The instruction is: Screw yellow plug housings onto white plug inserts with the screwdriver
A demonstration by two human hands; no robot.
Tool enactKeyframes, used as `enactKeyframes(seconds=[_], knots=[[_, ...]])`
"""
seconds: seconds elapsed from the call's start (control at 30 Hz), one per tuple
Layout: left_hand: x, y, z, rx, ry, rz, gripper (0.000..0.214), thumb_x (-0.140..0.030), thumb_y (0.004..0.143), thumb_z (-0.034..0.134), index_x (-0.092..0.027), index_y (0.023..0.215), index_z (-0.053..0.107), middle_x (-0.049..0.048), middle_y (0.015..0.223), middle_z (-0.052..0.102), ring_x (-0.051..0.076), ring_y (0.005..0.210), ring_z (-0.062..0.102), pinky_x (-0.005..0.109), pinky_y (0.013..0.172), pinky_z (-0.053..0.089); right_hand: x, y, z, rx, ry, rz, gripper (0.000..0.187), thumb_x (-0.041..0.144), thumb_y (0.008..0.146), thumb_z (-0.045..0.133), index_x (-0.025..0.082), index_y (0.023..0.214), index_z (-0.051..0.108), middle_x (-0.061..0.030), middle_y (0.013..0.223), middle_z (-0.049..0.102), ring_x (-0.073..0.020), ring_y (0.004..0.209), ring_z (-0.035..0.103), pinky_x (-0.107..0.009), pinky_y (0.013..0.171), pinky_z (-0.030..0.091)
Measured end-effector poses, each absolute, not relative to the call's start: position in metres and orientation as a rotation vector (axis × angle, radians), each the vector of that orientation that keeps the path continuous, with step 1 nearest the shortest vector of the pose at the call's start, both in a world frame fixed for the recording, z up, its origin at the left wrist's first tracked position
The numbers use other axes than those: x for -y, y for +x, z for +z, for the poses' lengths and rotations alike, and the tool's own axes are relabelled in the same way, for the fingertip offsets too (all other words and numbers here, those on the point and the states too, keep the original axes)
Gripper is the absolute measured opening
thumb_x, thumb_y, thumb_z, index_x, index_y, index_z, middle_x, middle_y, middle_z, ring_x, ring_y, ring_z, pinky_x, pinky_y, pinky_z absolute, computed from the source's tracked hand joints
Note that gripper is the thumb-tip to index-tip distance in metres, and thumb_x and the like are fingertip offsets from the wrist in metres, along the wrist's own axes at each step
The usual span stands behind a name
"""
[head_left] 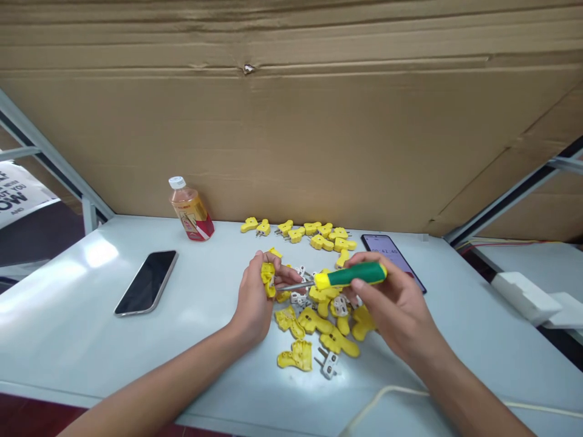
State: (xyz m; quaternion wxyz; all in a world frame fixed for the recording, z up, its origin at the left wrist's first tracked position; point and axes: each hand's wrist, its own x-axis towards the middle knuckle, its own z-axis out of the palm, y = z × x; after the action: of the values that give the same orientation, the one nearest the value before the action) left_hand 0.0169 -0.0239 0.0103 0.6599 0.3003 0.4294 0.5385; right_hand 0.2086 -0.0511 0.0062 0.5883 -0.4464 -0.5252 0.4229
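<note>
My left hand (259, 297) is closed around a yellow plug housing (268, 279), its open inner side partly showing. In my right hand (392, 297) is a screwdriver (355, 275) with a green and yellow handle. Its metal shaft points left, and the tip reaches the housing's edge; whether it touches a screw I cannot tell. Beneath and between my hands lies a pile of loose yellow shell halves (339, 341) and white plug inserts with metal pins (328, 363). A yellow half shell (296, 356) rests with its hollow side up at the near edge of the pile.
Several yellow plugs (296, 234) with pins lie along the back by the cardboard wall (291, 145). A drink bottle (191, 209) and a dark phone (146, 283) are on the left. Another phone (401, 258) shows a timer behind my right hand. A pale cable (387, 390) crosses the front right.
</note>
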Motion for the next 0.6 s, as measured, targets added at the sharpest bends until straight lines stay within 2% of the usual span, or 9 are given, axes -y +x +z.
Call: enactKeyframes(seconds=[0.07,0.13,0.2,0.3,0.37,0.47,0.53,0.6], knots=[[0.025,0.018,0.014,-0.949,0.701,1.205,0.046,-0.041,0.106,0.032,-0.022,0.068,0.049,0.0042,0.06,0.072,0.019,0.056,0.069,0.03,0.066,0.055,0.048,0.211,0.012,1.146,-1.012,0.975,0.035,0.057,0.079,0.082,0.027,0.094,0.069,-0.0013,0.086,0.065,-0.0152,0.065,0.058,-0.029,0.058,0.052],[0.026,0.021,0.019,-0.938,0.713,1.197,0.048,-0.043,0.107,0.031,-0.022,0.068,0.049,0.0046,0.06,0.072,0.019,0.055,0.069,0.03,0.067,0.056,0.045,0.212,0.021,1.109,-1.004,0.963,0.03,0.051,0.08,0.081,0.027,0.092,0.069,-0.0025,0.089,0.067,-0.0172,0.073,0.061,-0.032,0.066,0.054],[0.026,0.026,0.023,-0.93,0.708,1.22,0.048,-0.047,0.108,0.032,-0.022,0.072,0.052,0.0058,0.066,0.075,0.019,0.061,0.071,0.031,0.072,0.057,0.045,0.21,0.03,1.119,-0.999,0.947,0.024,0.047,0.084,0.077,0.027,0.09,0.066,-0.0004,0.082,0.064,-0.0166,0.072,0.061,-0.032,0.069,0.054],[0.026,0.037,0.026,-0.908,0.721,1.314,0.048,-0.053,0.109,0.032,-0.022,0.079,0.055,0.0073,0.08,0.081,0.021,0.079,0.076,0.034,0.083,0.058,0.045,0.2,0.038,1.286,-1.038,0.98,0.021,0.044,0.089,0.071,0.027,0.093,0.059,0.0058,0.068,0.056,-0.0133,0.056,0.051,-0.029,0.056,0.046],[0.026,0.043,0.024,-0.867,0.766,1.381,0.048,-0.058,0.108,0.032,-0.023,0.084,0.054,0.0073,0.088,0.082,0.023,0.09,0.078,0.038,0.09,0.057,0.045,0.191,0.039,1.398,-1.077,1.012,0.022,0.041,0.086,0.074,0.025,0.089,0.059,0.0078,0.062,0.051,-0.0115,0.052,0.044,-0.028,0.053,0.041],[0.027,0.049,0.017,-0.797,0.855,1.417,0.05,-0.073,0.1,0.044,-0.025,0.091,0.054,0.0069,0.098,0.082,0.026,0.101,0.077,0.042,0.098,0.056,0.042,0.18,0.035,1.494,-1.104,1.032,0.026,0.041,0.081,0.078,0.021,0.074,0.063,0.0043,0.062,0.054,-0.0125,0.057,0.047,-0.028,0.055,0.043],[0.03,0.051,0.011,-0.787,0.888,1.397,0.055,-0.081,0.09,0.054,-0.026,0.093,0.053,0.0067,0.105,0.082,0.027,0.107,0.075,0.044,0.103,0.054,0.04,0.175,0.031,1.535,-1.122,1.04,0.029,0.043,0.083,0.074,0.02,0.07,0.063,0.0028,0.061,0.056,-0.0135,0.058,0.048,-0.028,0.055,0.043],[0.034,0.052,0.004,-0.791,0.886,1.37,0.06,-0.085,0.085,0.056,-0.026,0.095,0.053,0.007,0.11,0.081,0.027,0.113,0.073,0.043,0.105,0.053,0.041,0.172,0.025,1.554,-1.145,1.039,0.029,0.042,0.086,0.07,0.02,0.07,0.063,0.0019,0.061,0.057,-0.0141,0.058,0.048,-0.028,0.054,0.042]])
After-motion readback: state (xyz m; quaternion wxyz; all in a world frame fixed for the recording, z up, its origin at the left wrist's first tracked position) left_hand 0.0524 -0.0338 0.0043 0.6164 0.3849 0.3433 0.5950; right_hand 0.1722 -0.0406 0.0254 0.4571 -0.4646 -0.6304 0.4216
